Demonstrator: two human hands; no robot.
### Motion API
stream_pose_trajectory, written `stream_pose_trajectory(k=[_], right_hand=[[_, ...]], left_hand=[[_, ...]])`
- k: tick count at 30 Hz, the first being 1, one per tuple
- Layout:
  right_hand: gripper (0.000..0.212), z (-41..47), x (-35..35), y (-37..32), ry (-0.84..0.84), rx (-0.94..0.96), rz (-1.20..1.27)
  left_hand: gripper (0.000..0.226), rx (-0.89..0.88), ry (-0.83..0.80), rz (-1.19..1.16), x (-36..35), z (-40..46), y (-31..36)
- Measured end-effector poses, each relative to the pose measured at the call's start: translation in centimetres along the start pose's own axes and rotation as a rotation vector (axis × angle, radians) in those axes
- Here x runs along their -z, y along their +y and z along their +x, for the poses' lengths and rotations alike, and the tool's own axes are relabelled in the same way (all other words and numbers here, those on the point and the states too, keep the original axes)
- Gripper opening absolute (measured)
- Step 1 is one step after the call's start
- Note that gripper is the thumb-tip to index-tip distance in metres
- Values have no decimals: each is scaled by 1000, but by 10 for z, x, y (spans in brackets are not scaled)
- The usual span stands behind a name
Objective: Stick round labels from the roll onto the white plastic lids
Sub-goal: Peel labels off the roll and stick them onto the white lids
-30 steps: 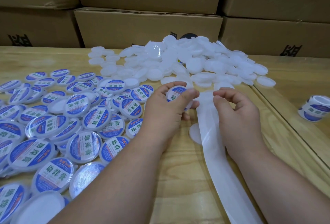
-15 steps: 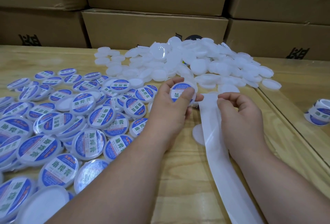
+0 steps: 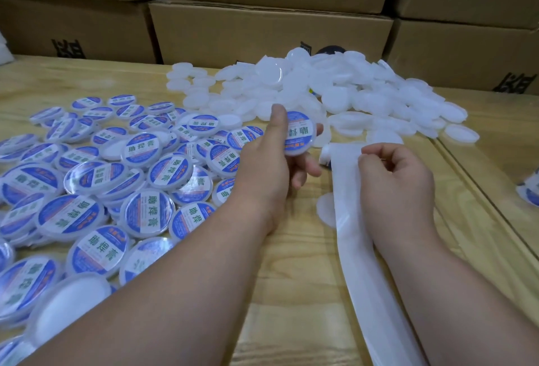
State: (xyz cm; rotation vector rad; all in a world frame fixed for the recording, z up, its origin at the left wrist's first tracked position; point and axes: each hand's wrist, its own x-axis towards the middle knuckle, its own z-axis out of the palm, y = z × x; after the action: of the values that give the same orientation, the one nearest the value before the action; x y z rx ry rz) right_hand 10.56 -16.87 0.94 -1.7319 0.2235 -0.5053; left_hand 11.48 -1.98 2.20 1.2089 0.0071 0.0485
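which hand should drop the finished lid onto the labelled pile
Left. The left hand already holds the labelled lid, and the labelled pile lies on its side. The right hand is over the backing strip.

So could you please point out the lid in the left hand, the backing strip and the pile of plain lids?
labelled lid (image 3: 300,135), head view, on its blue label face.
backing strip (image 3: 345,179), head view, on its upper bare part.
pile of plain lids (image 3: 344,85), head view, mid-heap.
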Motion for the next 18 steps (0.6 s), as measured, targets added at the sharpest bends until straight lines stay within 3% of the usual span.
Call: stream_pose_trajectory(k=[4,10,18], right_hand=[[12,0,1,1,1,-3,-14],[15,-3,1,-3,23,53,-8],[21,-2,2,-1,41,58,-36]], left_hand=[[55,-5,84,-10,3,1,0],[10,-26,63,-87,1,-2,3],[23,66,182,-430,1,0,8]])
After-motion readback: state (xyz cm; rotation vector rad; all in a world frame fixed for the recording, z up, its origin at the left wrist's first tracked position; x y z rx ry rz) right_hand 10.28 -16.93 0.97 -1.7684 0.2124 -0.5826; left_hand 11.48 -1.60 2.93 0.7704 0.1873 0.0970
